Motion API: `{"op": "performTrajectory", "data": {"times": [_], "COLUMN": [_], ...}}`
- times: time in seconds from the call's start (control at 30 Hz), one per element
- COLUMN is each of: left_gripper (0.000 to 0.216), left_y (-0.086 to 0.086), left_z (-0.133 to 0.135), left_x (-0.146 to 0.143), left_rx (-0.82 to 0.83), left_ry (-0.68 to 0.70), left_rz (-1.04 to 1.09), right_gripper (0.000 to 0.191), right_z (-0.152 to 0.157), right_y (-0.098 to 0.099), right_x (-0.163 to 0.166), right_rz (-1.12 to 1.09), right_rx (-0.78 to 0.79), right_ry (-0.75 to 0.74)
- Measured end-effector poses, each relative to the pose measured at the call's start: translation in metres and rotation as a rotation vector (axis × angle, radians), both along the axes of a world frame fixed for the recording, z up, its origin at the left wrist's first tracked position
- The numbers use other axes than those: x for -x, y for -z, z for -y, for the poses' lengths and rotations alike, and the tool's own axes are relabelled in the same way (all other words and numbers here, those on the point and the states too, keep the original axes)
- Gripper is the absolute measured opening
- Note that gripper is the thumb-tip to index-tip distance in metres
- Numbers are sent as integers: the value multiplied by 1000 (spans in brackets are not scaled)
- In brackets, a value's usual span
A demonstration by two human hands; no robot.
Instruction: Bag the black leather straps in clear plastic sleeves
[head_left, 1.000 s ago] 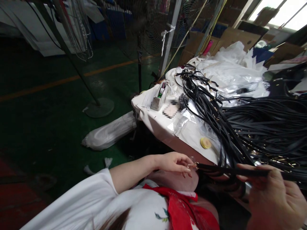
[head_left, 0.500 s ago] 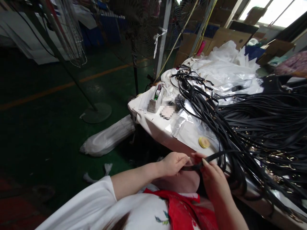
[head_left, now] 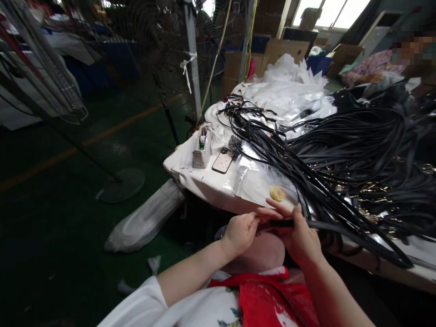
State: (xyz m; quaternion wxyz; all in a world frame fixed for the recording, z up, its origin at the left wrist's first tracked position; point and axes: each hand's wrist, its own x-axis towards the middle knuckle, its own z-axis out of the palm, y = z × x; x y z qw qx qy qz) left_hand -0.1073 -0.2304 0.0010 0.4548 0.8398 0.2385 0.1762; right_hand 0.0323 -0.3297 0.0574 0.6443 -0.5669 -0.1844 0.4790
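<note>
Here, the left forearm (head_left: 194, 267) slants in from the near left and the right forearm (head_left: 337, 290) from the near right, so both hands meet above the lap (head_left: 264, 255), just off the near edge of the table (head_left: 213, 194). The left hand (head_left: 240, 232) is turned knuckles up, its fingers curled in toward the thumb; a black strap (head_left: 325, 225) reaches them, though whether they pinch it is hidden. The right hand (head_left: 303, 238) has its thumb raised and its fingers stretched leftward, almost flat, with the strap caught between thumb and fingers. From there the strap runs right beside the table's near edge, in front of the black strap pile (head_left: 347, 141). A yellow tape roll (head_left: 277, 194) lies just beyond the right fingertips.
</note>
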Motion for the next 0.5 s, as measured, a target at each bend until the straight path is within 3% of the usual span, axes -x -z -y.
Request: {"op": "performTrajectory", "data": {"times": [0.17,0.33,0.43,0.5], "left_gripper": [45,43,39,35], "left_y": [-1,-16,-14,6], "left_z": [-3,6,3,-13], "left_x": [0,-15,-6,1], "left_rx": [-12,18,19,-51], "left_ry": [44,-12,-38,-85], "left_rz": [29,113,161,144], "right_gripper": [68,46,55,62], "right_z": [1,-6,-11,-11], "right_y": [-12,-10,-3,1], "right_x": [-16,9,3,-21], "right_rz": [2,130,83,-68], "right_rx": [-52,19,27,-27], "right_ry": [-6,-170,-73,89]}}
